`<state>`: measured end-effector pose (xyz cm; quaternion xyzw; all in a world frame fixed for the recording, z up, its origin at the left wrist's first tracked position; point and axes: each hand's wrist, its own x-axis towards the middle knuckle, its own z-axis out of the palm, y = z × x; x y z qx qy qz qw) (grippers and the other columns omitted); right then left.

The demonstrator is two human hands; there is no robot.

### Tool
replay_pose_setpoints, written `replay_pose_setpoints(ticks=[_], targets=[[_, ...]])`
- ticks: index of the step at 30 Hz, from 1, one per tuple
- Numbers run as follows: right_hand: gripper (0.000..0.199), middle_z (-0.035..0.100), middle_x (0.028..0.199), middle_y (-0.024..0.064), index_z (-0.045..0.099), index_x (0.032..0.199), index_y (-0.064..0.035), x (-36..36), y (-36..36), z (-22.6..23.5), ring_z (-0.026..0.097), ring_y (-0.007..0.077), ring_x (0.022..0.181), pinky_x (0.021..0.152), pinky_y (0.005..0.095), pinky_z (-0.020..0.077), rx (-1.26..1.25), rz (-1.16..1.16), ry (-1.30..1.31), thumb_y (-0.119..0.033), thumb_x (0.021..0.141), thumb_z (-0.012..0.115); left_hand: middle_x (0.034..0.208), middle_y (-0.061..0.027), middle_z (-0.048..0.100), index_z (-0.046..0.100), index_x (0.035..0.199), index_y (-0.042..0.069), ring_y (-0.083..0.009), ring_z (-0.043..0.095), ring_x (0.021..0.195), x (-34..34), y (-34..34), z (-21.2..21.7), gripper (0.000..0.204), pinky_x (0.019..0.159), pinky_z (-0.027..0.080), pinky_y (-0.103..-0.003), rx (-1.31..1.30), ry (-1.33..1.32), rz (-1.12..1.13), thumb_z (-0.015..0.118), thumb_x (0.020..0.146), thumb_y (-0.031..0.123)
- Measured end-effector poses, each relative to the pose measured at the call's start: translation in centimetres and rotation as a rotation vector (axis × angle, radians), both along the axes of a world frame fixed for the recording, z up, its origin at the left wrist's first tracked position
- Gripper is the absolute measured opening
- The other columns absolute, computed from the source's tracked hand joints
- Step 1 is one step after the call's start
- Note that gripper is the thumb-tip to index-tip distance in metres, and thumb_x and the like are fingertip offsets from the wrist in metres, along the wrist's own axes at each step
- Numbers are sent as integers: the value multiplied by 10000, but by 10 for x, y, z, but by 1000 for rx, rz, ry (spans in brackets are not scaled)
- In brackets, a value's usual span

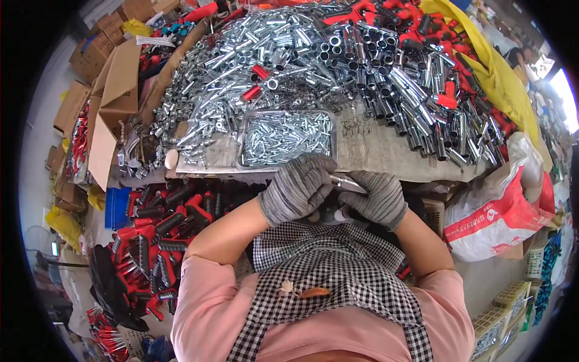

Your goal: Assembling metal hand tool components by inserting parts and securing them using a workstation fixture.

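My left hand (298, 189), in a striped grey knit glove, is closed round the left end of a short shiny metal tube (350, 183). My right hand (380, 199), gloved alike, has its curled fingers at the tube's other end. Both hands are just off the table's front edge, above my checked apron (329, 265). The tube lies tilted between them, its ends partly covered by the gloves. Beyond my left hand, a clear rectangular tray (240, 148) holds many small silvery pins (286, 137). Some thin springs (357, 127) lie on the tabletop right of the tray.
Heaped across the table are small metal parts (211, 90) and, at right, chrome tubes (410, 99) with red handles (446, 96). Red-and-black handled tools (160, 235) pile up below left. A red-and-white sack (488, 220) stands at right; an open cardboard box (117, 90) at left.
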<state>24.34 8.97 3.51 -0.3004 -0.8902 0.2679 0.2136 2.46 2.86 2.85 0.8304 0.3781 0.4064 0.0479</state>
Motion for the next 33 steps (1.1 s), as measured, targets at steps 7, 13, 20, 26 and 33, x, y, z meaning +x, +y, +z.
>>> replay_pose_setpoints(ticks=[7, 13, 20, 26, 33], targets=[[461, 681, 896, 134, 653, 1069, -130, -4, -3, -27, 659, 308, 803, 704, 390, 528, 159, 5, -79, -412, 711, 721, 874, -197, 642, 630, 943, 0, -335, 635, 817, 22, -16, 15, 294, 793, 517, -424, -15, 576, 110, 569, 813, 257], [412, 671, 770, 139, 668, 1001, -119, -1, -29, -32, 651, 332, 689, 609, 410, 520, 155, 113, -85, -419, 724, 726, 713, -169, 617, 594, 754, 12, -327, 619, 685, -4, -9, 12, 303, 602, 475, -405, -903, 149, -177, 694, 707, 293], [393, 674, 792, 147, 676, 1006, -110, -6, -32, -34, 656, 330, 691, 604, 410, 524, 1, 201, -64, -385, 731, 730, 705, -140, 611, 585, 778, 15, -270, 606, 652, -1, -23, -9, 384, 589, 474, -383, -871, 107, -7, 755, 659, 338], [560, 659, 858, 163, 552, 1200, -58, 4, -14, -52, 650, 350, 704, 598, 424, 520, 145, 271, 79, -259, 711, 736, 820, -106, 641, 556, 1114, 21, -210, 631, 751, -19, -20, -12, 651, 675, 509, -328, -928, -107, 35, 826, 619, 347], [545, 634, 1018, 217, 449, 1286, -21, -6, -18, -38, 637, 397, 867, 724, 407, 528, -68, 274, -199, -191, 804, 638, 774, -98, 660, 549, 1141, 47, -181, 651, 644, -35, 3, -18, 477, 575, 522, -338, -713, 75, -47, 746, 741, 216]])
